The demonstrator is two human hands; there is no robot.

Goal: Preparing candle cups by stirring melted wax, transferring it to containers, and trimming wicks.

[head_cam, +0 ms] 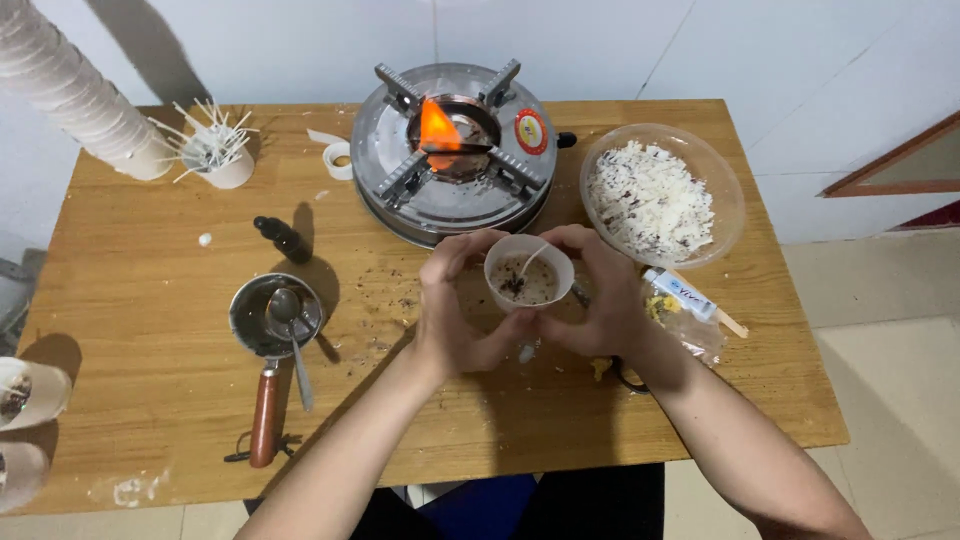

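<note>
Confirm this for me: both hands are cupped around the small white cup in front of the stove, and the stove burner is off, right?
Not quite. The head view shows an orange flame burning in the stove, so the burner is lit. The rest stands: the left hand and right hand are cupped around the small white cup in front of it.

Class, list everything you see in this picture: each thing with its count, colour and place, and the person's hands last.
Table: one, wooden, centre.
Stove: one, silver, lit, table back.
Bowl: one, clear, white flakes inside, right.
Cup: one, white, between the hands.
Pan: one, metal, wooden handle, left.
Spoon: one, metal, in pan.
Bottle: one, dark, lying left of stove.
Wick cup: one, white, back left.
Cup stack: one, white, back left.
Tape: one roll, white, beside stove.
Left hand; right hand: around cup.
</note>
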